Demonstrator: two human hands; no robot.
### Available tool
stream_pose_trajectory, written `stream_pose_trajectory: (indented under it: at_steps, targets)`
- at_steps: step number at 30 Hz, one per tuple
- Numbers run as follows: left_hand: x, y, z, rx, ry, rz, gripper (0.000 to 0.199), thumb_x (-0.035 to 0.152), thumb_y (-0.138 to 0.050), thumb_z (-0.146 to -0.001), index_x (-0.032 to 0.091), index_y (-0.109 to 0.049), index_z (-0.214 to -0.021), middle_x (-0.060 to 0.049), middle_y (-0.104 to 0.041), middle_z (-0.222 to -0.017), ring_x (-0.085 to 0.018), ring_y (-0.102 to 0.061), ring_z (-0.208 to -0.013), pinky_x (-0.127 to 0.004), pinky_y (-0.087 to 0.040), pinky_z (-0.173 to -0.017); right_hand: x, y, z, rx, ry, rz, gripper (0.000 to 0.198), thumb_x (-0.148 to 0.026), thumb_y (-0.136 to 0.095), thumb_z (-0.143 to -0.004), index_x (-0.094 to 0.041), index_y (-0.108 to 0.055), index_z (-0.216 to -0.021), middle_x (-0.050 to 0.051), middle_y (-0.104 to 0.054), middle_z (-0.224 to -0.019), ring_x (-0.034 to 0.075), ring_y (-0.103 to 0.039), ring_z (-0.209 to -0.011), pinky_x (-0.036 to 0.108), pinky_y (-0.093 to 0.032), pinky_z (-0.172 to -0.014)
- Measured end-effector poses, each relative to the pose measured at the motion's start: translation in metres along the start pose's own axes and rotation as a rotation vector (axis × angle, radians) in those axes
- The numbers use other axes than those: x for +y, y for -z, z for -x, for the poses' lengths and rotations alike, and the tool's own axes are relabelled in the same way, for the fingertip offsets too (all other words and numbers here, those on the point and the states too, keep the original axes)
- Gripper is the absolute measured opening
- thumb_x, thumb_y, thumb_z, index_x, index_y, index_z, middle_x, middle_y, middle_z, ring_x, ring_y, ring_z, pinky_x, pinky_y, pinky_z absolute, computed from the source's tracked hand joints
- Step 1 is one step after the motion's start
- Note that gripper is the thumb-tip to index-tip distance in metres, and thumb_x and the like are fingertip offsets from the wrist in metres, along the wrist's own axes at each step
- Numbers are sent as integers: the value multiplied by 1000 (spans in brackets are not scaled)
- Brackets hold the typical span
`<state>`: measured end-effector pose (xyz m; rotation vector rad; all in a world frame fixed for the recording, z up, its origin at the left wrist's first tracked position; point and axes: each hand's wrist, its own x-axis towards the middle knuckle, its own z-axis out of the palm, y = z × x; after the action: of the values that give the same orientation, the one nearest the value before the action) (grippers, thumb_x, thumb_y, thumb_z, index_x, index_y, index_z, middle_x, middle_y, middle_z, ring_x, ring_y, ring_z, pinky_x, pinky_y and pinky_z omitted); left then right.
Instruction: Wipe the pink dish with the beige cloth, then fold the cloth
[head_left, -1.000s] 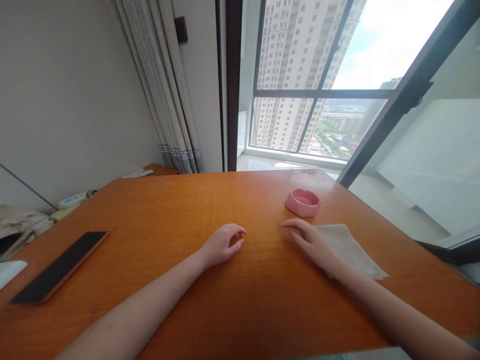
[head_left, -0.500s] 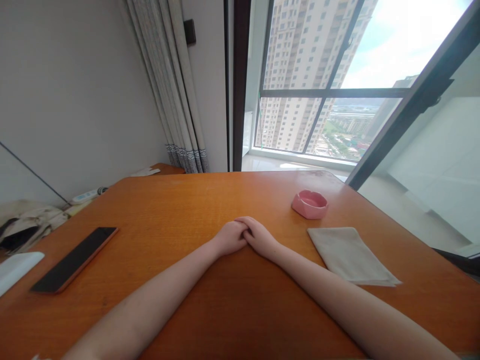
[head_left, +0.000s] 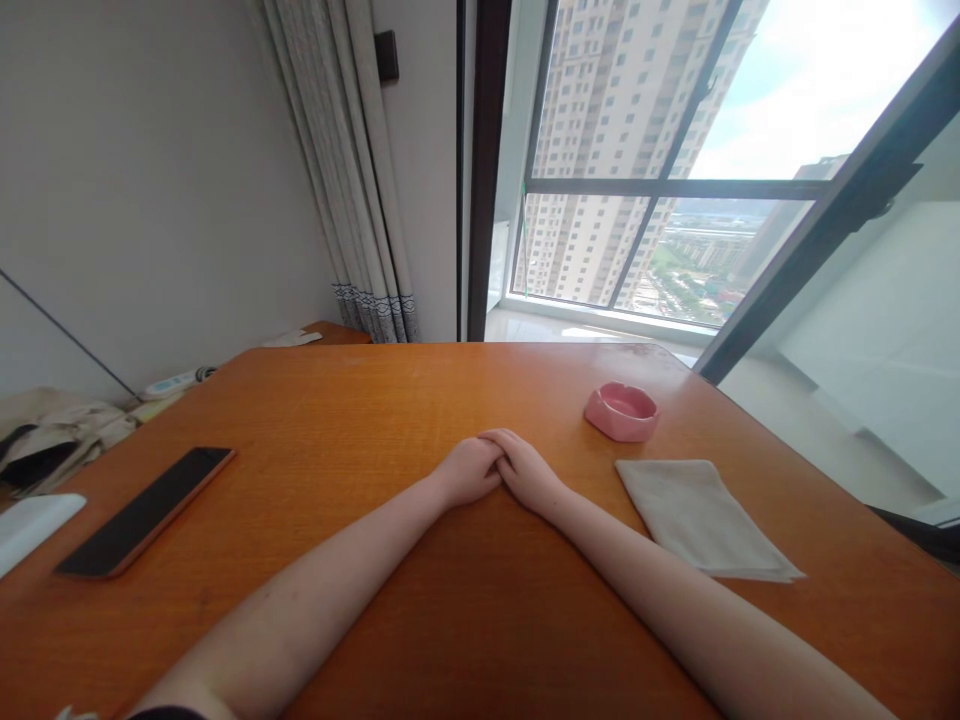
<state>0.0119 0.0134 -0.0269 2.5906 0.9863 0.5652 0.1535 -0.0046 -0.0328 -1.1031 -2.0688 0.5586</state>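
Nearest the hands lies a folded pale grey fabric cloth (head_left: 697, 515), flat on the glossy orange-brown wooden table (head_left: 360, 400), its layers slightly offset at the near edge. Just beyond the cloth, toward the window side, stands a pink faceted dish (head_left: 622, 425) with a notched rim, apparently ceramic, upright, not touching the cloth.

The hands are together, left of the cloth and apart from it: the right hand (head_left: 529, 473) lies over the curled left hand (head_left: 465, 472). No object shows between them; whether the palms enclose anything cannot be told. The right forearm (head_left: 660, 580) crosses in front of the cloth's near left edge; contact there cannot be determined.

Assessment of the folded-hands posture: sound. It is judged best held with relaxed fingers and forearms supported by the table. The right elbow warrants care, since a sideways slide would probably drag or ruck the loose cloth. The dish, standing clear of both arms, appears at little risk.

Further out, well left of the cloth, lies a long black-faced slab with an orange-brown edge (head_left: 154, 510), and past it a white smooth-edged object (head_left: 37, 525), cut off by the frame. Far beyond the cloth hangs a grey pleated curtain with a patterned hem (head_left: 345, 170).
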Motion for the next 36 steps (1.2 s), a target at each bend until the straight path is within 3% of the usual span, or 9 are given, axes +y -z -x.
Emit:
stream_pose_trajectory:
  at_steps: [5,10,15,18,23,27,32,34,36]
  targets:
    - [4,6,3,29,-44,61,23,17,-47,-78,17,-61,-96,-7,-65,-91,-19,-59,-85,-30,-45,-78,-1,20,4,-30,-89,251,51,-7,-40,-72,-16,-52,-121,12,-54,-125,23,-47,-119,45,-33,-105]
    - [7,15,9,-7,-44,87,21,20,-48,-80,18,-62,-96,-2,-58,-74,-14,-52,-70,-25,-41,-69,6,79,10,260,-322,746,56,-16,-46,-78,-17,-39,-134,14,-29,-146,33,-19,-136,59,-8,-108]
    - [8,17,9,-12,-45,103,21,19,-48,-81,16,-62,-95,-1,-56,-73,-13,-50,-70,-25,-40,-69,23,112,15,148,-669,914,56,-29,-52,-82,-14,-37,-133,20,-47,-129,35,-37,-125,60,-16,-103]
    - [9,17,9,-13,-44,108,20,19,-47,-81,17,-62,-95,-1,-56,-73,-13,-50,-70,-24,-40,-69,33,121,17,76,-748,885,44,-29,-49,-84,-12,-44,-125,17,-61,-108,29,-55,-104,51,-30,-97]
    - [9,17,9,-11,-43,96,20,19,-47,-81,18,-62,-95,-1,-57,-74,-13,-51,-70,-25,-41,-69,47,137,18,31,-805,854,31,-36,-46,-87,-10,-59,-100,17,-65,-97,29,-59,-93,33,-41,-70]
    - [8,15,10,46,-88,86,20,17,-46,-82,18,-61,-95,-4,-60,-85,-14,-55,-80,-27,-45,-76,39,134,14,39,-623,814,31,-40,-46,-89,-14,-61,-83,12,-66,-85,23,-60,-80,31,-39,-65]
    - [11,30,11,393,-166,-165,42,24,-51,-84,19,-46,-125,-14,-40,-137,-25,-33,-131,-45,-29,-106,2,92,5,-60,-63,700,15,-29,-57,-85,-17,-58,-76,8,-64,-84,20,-56,-84,30,-42,-75]
    - [11,41,15,345,-239,-295,42,28,-53,-84,20,-47,-124,-14,-41,-137,-27,-28,-134,-52,-19,-110,-9,70,4,-86,123,608,14,-29,-57,-86,-18,-58,-78,6,-64,-84,19,-56,-84,30,-44,-79]
    - [11,50,23,227,-296,-362,28,33,-52,-85,20,-55,-110,-11,-55,-120,-25,-40,-126,-53,-16,-111,-15,50,6,-87,268,566,16,-30,-55,-87,-18,-59,-78,5,-63,-81,18,-56,-83,34,-45,-85]
